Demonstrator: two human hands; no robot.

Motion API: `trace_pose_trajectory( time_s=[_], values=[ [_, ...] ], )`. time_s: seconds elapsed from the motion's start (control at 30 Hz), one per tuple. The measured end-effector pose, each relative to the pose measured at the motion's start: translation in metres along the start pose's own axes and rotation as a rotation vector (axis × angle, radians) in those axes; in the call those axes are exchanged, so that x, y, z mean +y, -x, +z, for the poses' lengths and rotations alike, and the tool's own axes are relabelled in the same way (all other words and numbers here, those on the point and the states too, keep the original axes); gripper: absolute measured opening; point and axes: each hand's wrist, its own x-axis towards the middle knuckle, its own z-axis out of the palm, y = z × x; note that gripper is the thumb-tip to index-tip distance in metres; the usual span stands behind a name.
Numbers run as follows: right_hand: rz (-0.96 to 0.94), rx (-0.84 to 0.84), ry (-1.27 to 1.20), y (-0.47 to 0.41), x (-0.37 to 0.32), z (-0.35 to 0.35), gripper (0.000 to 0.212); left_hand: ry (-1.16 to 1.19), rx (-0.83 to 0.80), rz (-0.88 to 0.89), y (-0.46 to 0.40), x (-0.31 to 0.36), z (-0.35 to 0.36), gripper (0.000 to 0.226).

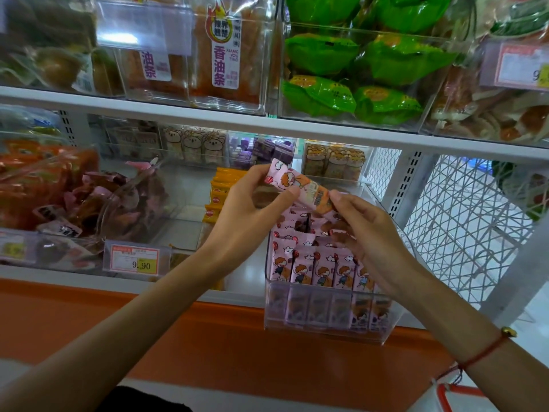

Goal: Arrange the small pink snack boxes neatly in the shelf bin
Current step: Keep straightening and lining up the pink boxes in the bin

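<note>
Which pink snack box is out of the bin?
The pink box held by both hands, left and right; the rest stand in the bin.

A small pink cartoon-printed snack packet (300, 185) is showing an orange band at its 4 o'clock end. Matching pink packets are filling the clear plastic bin (323, 328). Glossy green bags (356, 81) are sitting at 12 o'clock, above an orange shelf edge (208, 337).

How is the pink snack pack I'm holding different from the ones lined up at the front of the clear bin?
The held pack is above the bin, tilted almost sideways, pinched between the left hand and right hand. The front-row packs stand upright, side by side, inside the bin, untouched. The held pack shows its whole length; the row is partly behind the bin's wall. All share the pink cartoon wrapper.
</note>
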Motion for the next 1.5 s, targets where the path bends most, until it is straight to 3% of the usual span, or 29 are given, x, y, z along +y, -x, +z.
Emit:
trace_pose_trajectory(
  time_s=[0.13,0.2,0.37,0.67,0.77,0.9,1.0,1.17,1.33,1.5],
  values=[
    [-0.144,-0.001,0.293,-0.003,0.009,-0.003,0.035,-0.17,0.005,0.071,-0.008,-0.005,-0.003,0.029],
    [-0.153,-0.017,0.552,-0.005,0.019,-0.007,0.042,-0.268,0.006,0.101,-0.015,-0.007,-0.005,0.035],
    [-0.146,-0.22,1.181,-0.004,0.042,-0.02,0.051,-0.564,-0.146,0.168,-0.038,-0.014,-0.004,0.037],
    [-0.141,-0.248,1.189,-0.006,0.043,-0.023,0.051,-0.87,-0.492,0.066,-0.095,-0.007,-0.003,0.025],
    [-0.137,-0.252,1.198,-0.006,0.042,-0.023,0.052,-0.992,-0.585,0.031,-0.104,-0.006,0.0,0.037],
    [-0.143,-0.248,1.194,-0.006,0.043,-0.024,0.052,-1.076,-0.607,-0.013,-0.103,-0.02,0.01,0.053],
    [-0.155,-0.236,1.186,-0.006,0.045,-0.024,0.051,-1.174,-0.555,0.058,-0.101,-0.032,0.022,0.057],
    [-0.181,-0.229,1.179,-0.008,0.049,-0.026,0.05,-1.238,-0.56,0.09,-0.106,-0.046,0.037,0.048],
    [-0.178,-0.227,1.188,-0.008,0.05,-0.026,0.05,-1.315,-0.691,0.099,-0.101,-0.062,0.041,0.032],
    [-0.191,-0.224,1.179,-0.006,0.047,-0.027,0.05,-1.194,-0.751,0.04,-0.095,-0.044,0.032,0.034]
  ],
)
